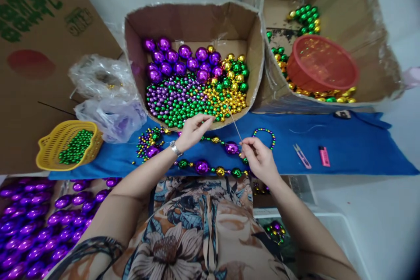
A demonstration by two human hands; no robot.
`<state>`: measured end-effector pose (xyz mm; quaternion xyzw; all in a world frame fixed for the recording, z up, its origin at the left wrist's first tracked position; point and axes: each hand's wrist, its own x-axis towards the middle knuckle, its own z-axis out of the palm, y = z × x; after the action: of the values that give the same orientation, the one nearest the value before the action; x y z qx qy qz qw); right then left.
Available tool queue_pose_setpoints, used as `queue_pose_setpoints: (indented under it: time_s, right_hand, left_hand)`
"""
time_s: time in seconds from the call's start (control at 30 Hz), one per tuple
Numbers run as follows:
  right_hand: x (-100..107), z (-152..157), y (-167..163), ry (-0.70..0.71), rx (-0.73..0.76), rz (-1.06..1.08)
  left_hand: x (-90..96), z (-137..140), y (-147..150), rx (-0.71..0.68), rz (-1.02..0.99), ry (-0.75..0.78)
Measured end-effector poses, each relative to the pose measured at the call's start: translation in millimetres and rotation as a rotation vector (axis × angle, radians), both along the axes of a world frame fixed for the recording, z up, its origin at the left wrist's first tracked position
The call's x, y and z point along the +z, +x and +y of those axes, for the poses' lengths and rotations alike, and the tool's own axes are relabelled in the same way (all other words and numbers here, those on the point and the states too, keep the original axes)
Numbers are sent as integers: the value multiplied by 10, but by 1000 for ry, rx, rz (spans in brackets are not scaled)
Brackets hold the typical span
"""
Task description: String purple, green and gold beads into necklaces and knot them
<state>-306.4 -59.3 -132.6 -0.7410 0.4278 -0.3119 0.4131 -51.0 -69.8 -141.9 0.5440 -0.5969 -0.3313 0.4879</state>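
Metal, most likely, the thin needle (235,123) should be light, springy and easily bent, best pinched at its lower end. That is where the right hand (260,157) grips it, fingertips closed; it points toward eleven o'clock, to the box (197,22) of loose beads (193,107). The left hand (195,131) is at about ten o'clock from the right, by the box's front edge, thumb near the fingers; I cannot tell whether it holds a bead. On the cloth (354,148), toward six o'clock from the box, lies the bead string (201,166), probably light and slippery, easiest lifted between the large beads. It looks glossy: big purple balls among smaller green and gold ones.
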Motion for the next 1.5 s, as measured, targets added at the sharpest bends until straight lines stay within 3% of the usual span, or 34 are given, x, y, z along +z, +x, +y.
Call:
queue_pose_setpoints:
  time_s: [0.13,0.23,0.33,0.5,0.63,0.73,0.8,0.9,1.0,1.1,1.27,1.5]
  right_hand:
    - [-46,-5,-61,-24,4,41]
    - [-39,-24,-79,-226,7,118]
    - [-21,-37,-114,-355,-16,131]
    - [-53,-27,-138,-242,-32,137]
    - [-68,-29,-69,-235,-35,151]
    - [-35,-35,-21,-246,-20,169]
    - [2,-30,-10,-269,-8,180]
    - [53,-2,-12,-317,15,194]
    - [61,42,0,-346,54,236]
    - [14,76,34,-397,104,255]
    - [-93,89,74,-456,155,283]
    - [-104,83,96,-491,174,314]
  left_hand:
    - [-81,-383,-42,-29,-320,-86]
    - [-151,-528,26,-77,-450,-69]
    - [-146,-611,285,-9,-604,-43]
    - [2,-732,965,213,-1012,58]
    - [25,-792,1272,246,-1033,153]
    - [5,-790,1271,297,-901,124]
    - [21,-726,1174,319,-709,69]
    - [82,-483,894,286,-156,48]
    - [113,-130,536,153,533,204]
    - [67,156,264,116,883,361]
    - [-49,338,134,134,1048,429]
    - [-66,419,138,94,1024,408]
